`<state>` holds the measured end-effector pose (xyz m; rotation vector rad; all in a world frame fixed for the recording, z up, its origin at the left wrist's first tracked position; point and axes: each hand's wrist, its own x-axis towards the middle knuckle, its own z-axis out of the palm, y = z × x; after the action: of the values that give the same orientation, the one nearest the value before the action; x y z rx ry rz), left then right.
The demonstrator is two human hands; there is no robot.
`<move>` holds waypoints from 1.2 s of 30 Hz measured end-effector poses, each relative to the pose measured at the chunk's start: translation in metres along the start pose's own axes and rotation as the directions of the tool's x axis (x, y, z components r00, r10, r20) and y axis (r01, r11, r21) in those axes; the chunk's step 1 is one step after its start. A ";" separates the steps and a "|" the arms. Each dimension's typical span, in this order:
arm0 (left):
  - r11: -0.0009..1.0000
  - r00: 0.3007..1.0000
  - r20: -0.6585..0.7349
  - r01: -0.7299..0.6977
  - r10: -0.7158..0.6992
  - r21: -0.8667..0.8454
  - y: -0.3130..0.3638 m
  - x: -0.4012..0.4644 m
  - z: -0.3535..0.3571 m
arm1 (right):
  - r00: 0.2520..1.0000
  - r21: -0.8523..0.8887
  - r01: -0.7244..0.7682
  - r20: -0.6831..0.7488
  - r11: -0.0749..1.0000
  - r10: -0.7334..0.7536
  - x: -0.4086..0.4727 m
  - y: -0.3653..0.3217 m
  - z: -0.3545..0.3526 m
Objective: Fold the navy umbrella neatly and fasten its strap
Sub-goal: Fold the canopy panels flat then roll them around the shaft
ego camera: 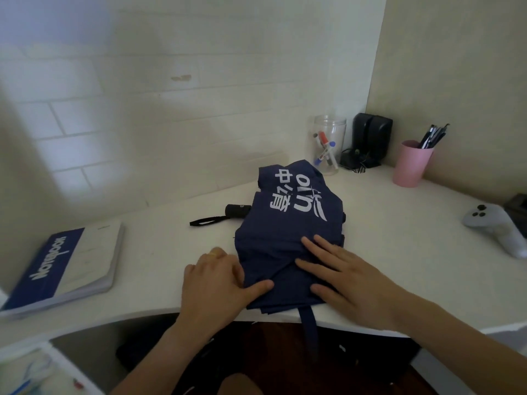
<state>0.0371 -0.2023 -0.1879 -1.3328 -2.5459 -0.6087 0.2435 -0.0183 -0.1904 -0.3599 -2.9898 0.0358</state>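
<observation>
The navy umbrella (288, 223) lies collapsed on the white desk (171, 243), its canopy spread in loose flat folds with white lettering on top. Its black handle (237, 210) and black wrist loop (204, 221) stick out to the left. The navy strap (309, 323) hangs over the desk's front edge. My left hand (216, 283) rests at the canopy's near left edge, thumb pressed on the cloth. My right hand (342, 277) lies flat on the near right folds, fingers spread.
A blue and white notebook (65, 263) lies at the left. At the back right stand a clear jar of markers (328, 143), black speakers (370, 138) and a pink pen cup (410, 163). A white game controller (496, 226) sits far right.
</observation>
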 end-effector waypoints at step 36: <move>0.765 0.758 0.099 -0.639 0.644 -0.081 0.010 -0.002 0.015 | 0.950 0.024 0.015 -0.312 1.000 -0.007 0.039 -0.033 -0.075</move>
<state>0.0465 -0.1918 -0.1997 -2.1613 -1.9329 -0.4401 0.2082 -0.0401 -0.1097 -0.3130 -2.6749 0.0149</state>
